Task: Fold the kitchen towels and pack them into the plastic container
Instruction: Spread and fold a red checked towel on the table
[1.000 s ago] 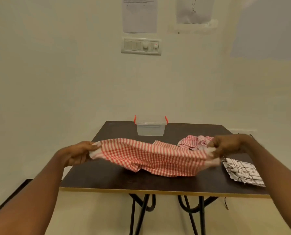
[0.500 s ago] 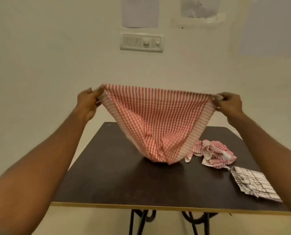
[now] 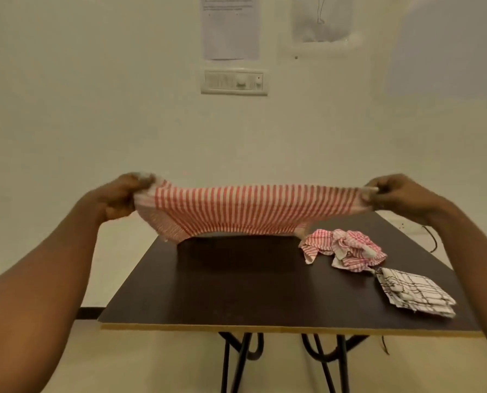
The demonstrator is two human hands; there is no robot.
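Note:
A red-and-white checked kitchen towel [image 3: 253,211] is stretched flat in the air above the far part of the dark table [image 3: 236,293]. My left hand [image 3: 123,198] grips its left corners and my right hand [image 3: 398,195] pinches its right corners. The towel hides the plastic container behind it. A crumpled red-and-white towel [image 3: 347,249] lies on the table's right side. Nearer to me, a folded white towel with black lines [image 3: 415,292] sits by the right front corner.
The table stands against a pale wall with a switch panel [image 3: 234,82] and two taped papers above it. Black metal legs [image 3: 236,361] show under the front edge. A cable [image 3: 430,236] hangs past the table's right side.
Both hands lifted the towel from the table, held it up hanging, then brought it down and pulled it taut and level. The container is now hidden behind it.

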